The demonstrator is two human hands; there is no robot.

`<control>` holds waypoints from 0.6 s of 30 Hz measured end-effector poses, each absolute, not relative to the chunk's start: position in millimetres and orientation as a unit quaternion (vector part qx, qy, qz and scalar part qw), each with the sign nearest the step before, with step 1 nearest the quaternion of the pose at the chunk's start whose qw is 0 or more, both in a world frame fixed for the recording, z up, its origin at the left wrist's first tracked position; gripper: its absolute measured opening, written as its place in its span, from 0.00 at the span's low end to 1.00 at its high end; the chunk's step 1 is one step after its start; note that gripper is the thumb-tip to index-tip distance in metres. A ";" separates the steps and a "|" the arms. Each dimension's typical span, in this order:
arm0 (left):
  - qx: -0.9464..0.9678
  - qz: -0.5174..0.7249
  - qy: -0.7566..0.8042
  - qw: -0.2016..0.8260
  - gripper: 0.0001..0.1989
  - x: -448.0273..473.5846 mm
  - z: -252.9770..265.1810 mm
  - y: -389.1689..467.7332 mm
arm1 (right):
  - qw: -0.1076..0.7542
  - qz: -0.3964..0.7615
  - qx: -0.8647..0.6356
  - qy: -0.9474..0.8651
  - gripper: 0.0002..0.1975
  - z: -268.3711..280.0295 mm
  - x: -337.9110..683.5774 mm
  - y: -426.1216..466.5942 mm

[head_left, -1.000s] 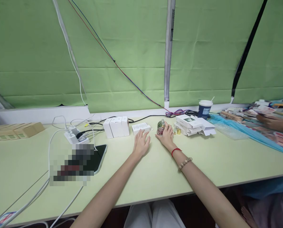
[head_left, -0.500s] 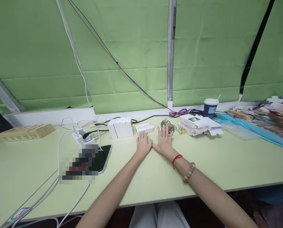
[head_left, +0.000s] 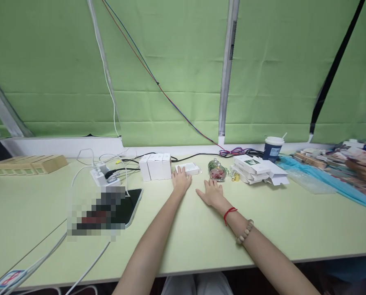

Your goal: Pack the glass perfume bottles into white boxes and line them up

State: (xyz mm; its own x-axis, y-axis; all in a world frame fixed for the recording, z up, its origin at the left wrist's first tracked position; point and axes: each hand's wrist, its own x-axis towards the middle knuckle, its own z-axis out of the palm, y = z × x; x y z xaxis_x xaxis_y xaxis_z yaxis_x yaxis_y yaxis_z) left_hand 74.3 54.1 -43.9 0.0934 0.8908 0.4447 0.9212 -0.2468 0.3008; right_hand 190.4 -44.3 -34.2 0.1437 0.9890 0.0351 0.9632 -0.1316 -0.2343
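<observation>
My left hand [head_left: 181, 182] lies with fingers spread at the near edge of a flat white box [head_left: 191, 168], its fingertips reaching over the box's left part. Flat on the table, my right hand [head_left: 213, 194] has its fingers apart and holds nothing. Just beyond it is a round clear container [head_left: 216, 170] with greenish and reddish contents. Small yellow and clear pieces [head_left: 234, 176] sit to the container's right. A row of white boxes [head_left: 155, 166] stands left of my left hand.
Stacked white boxes [head_left: 253, 169] and a lidded paper cup [head_left: 273, 148] are at the right. Brown boxes [head_left: 29, 164], a power strip [head_left: 101, 176] and a tablet-like device [head_left: 134, 207] with white cables lie left. At far right, a co-worker's hand [head_left: 364, 170] is over clutter.
My hands have moved apart. The left slid left along the flat white box, and the right drew back from the round container, which now shows more fully. The view has shifted slightly.
</observation>
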 end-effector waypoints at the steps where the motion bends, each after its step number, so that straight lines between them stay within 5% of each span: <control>1: -0.739 -0.276 -0.614 0.032 0.24 73.8 -43.6 52.9 | 0.107 0.057 -0.753 -0.647 0.34 -34.0 190.9 -43.4; 7: -0.730 -0.292 -0.614 0.070 0.19 72.2 -43.3 30.3 | 0.190 -0.013 -0.760 -0.622 0.25 -35.4 196.6 -37.6; 12: -0.722 -0.341 -0.593 0.101 0.14 68.6 -41.1 12.4 | 0.259 0.045 -0.706 -0.657 0.16 -37.2 209.0 -33.4; 18: -0.710 -0.398 -0.578 0.065 0.15 63.4 -37.4 -7.0 | 0.399 0.066 -0.675 -0.618 0.22 -44.6 207.5 -29.6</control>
State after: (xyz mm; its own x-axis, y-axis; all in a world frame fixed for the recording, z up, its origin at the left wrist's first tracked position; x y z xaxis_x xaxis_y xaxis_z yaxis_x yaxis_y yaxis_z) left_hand 63.4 -7.0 -37.4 0.0159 0.7686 0.6396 0.8718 -0.3239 0.3675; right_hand 207.5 -29.6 -44.6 0.2282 0.8860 0.4036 0.7808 0.0811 -0.6195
